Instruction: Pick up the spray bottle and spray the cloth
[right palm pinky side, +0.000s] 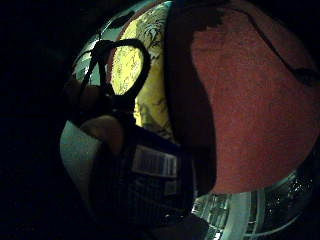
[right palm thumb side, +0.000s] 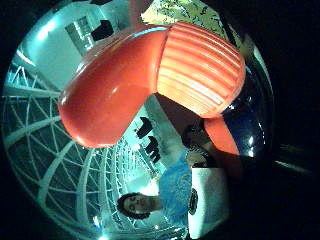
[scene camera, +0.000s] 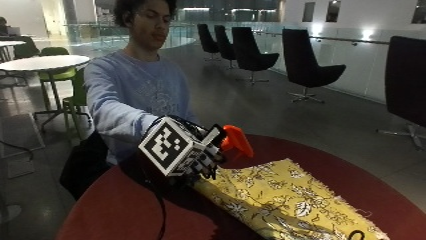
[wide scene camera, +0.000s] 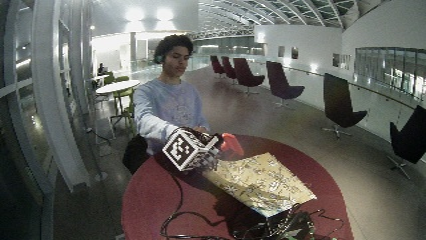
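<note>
Clearly, a spray bottle (scene camera: 234, 141) is gripped in the gloved right hand (scene camera: 200, 155), which is held out over the near edge of a round red table (scene camera: 120, 210). From the outside view, only the bottle's orange spray head is seen, sticking out past the fingers on the side toward the cloth (scene camera: 286, 197). The bottle is held up off the table, just above the nearer end of the cloth. The cloth, yellow with a leaf print, is spread flat on the table and reaches from under the hand toward the table's far side.

In the thumb side palm view the orange head (right palm thumb side: 150, 80) fills much of the picture, its ribbed part beside the smooth curved part, with the dark blue body (right palm thumb side: 250, 130) below it. In the little finger side palm view the blue body with a barcode label (right palm pinky side: 154, 161) is seen close to the palm, a fingertip (right palm pinky side: 107, 131) lying against it, and the yellow cloth (right palm pinky side: 145, 75) and red table (right palm pinky side: 250, 100) are seen behind.
</note>
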